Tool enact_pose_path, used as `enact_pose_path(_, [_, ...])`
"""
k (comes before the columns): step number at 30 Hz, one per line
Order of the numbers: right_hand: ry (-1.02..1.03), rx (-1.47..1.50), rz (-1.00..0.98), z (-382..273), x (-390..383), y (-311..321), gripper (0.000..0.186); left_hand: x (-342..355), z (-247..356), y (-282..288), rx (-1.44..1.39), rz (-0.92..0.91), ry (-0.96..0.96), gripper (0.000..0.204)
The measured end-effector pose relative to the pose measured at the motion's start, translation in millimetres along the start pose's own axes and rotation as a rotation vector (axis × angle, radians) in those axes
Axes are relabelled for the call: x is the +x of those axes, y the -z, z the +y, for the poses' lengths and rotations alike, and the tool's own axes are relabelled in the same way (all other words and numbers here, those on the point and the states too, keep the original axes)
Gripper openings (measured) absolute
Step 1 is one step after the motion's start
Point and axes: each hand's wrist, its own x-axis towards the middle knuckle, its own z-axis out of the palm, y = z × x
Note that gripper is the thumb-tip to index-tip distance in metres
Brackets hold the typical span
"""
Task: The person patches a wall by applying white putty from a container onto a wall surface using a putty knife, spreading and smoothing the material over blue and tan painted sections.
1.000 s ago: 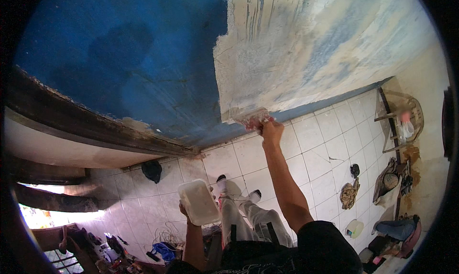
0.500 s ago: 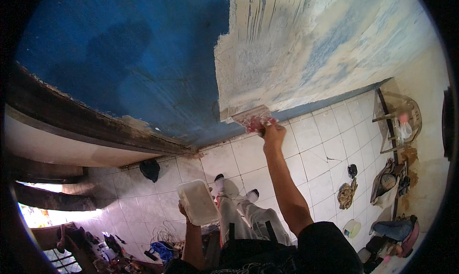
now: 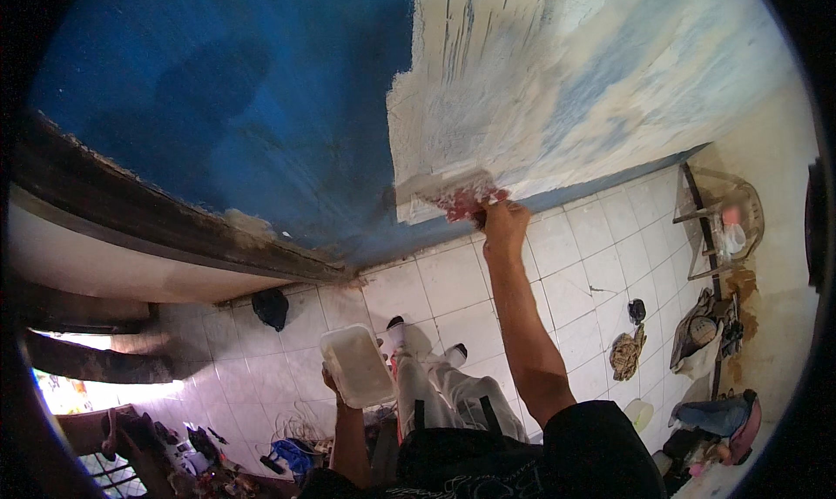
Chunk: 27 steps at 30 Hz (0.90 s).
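My right hand (image 3: 505, 223) is closed around a wide putty knife (image 3: 468, 201) with a reddish, plaster-smeared grip. Its blade lies against the lower part of the wall, at the left border of a whitish putty coat (image 3: 488, 107). To the left of that coat the wall is bare blue paint (image 3: 296, 124). Down by my legs, my left hand (image 3: 331, 379) grips the side of a white rectangular plastic tub (image 3: 359, 366). Some pale stuff lies in the tub; most of the left fingers are hidden behind it.
White floor tiles (image 3: 396, 294) run below the wall. A black bag (image 3: 271, 308) lies at left, near a dark wooden frame (image 3: 174, 212). At right are a crumpled cloth (image 3: 625, 353), a plastic chair (image 3: 740, 220) and piled clothes (image 3: 718, 418). A blue bundle and cables (image 3: 292, 454) lie lower left.
The putty knife has shifted slightly up along the wall, its blade tilting differently. My right hand went with it. The tub in my left hand has barely moved.
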Motion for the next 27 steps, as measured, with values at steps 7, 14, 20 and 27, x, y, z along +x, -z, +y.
enact_pose_path(7, [0.083,0.123,-0.051,-28.1,28.0,-43.6,0.023,3.3,4.5,-10.4,-0.015,-0.068,-0.003,0.105])
enact_pose_path(14, [0.194,0.18,0.03,-88.0,-31.7,9.0,0.014,-6.5,4.3,-12.1,-0.009,-0.003,-0.017,0.107])
enact_pose_path(20, [-0.021,0.459,-0.08,-18.6,-8.1,40.2,0.024,-7.4,3.6,-22.1,-0.046,-0.134,0.031,0.111])
enact_pose_path(27, [-0.516,0.159,0.017,167.9,27.1,59.2,0.013,-13.7,-5.8,-32.4,-0.05,-0.12,-0.008,0.111])
